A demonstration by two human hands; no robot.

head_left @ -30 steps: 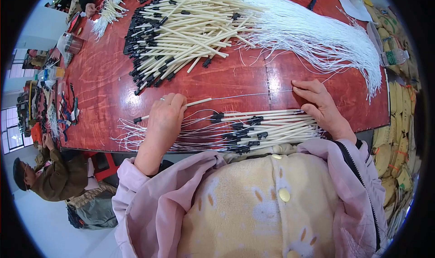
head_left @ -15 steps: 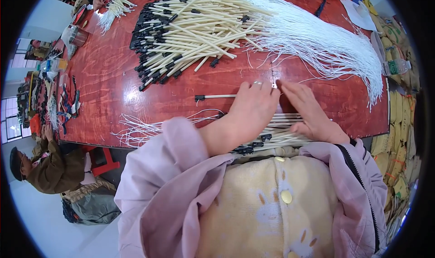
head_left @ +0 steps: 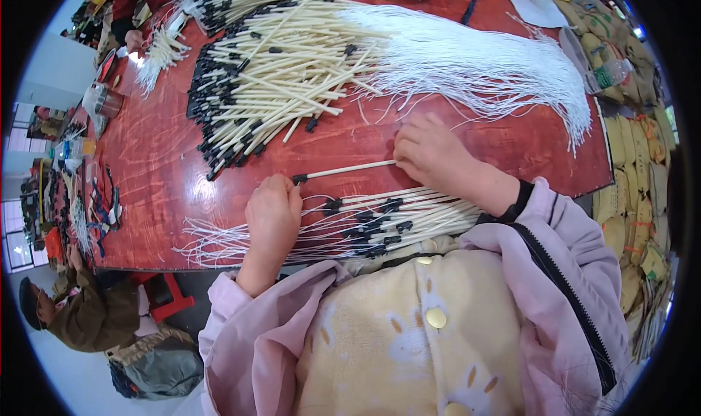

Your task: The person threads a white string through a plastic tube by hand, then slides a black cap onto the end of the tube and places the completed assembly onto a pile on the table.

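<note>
A thin cream stick (head_left: 350,169) with a black end piece (head_left: 300,178) lies crosswise between my hands over the red table. At its right end my right hand (head_left: 432,151) is closed, fingers curled round the tip. My left hand (head_left: 274,215) is closed too, its fingertips right against the black end piece; what they pinch is hidden. Closer to my body lies a bundle of similar sticks (head_left: 431,213) with black ends and white cords (head_left: 219,233) trailing left.
Beyond my hands a large pile of cream sticks (head_left: 277,73) with black ends spreads out, its white cords (head_left: 482,65) fanning right. A plastic bottle (head_left: 612,73) is by the right edge. Stacked sacks (head_left: 628,197) stand beyond it. One person (head_left: 87,306) sits at the left; another's hand (head_left: 133,40) is far left.
My left hand has moved left and nearer me, to the stick's black end. My right hand has shifted left onto its other end and curled closed. The view has shifted.
</note>
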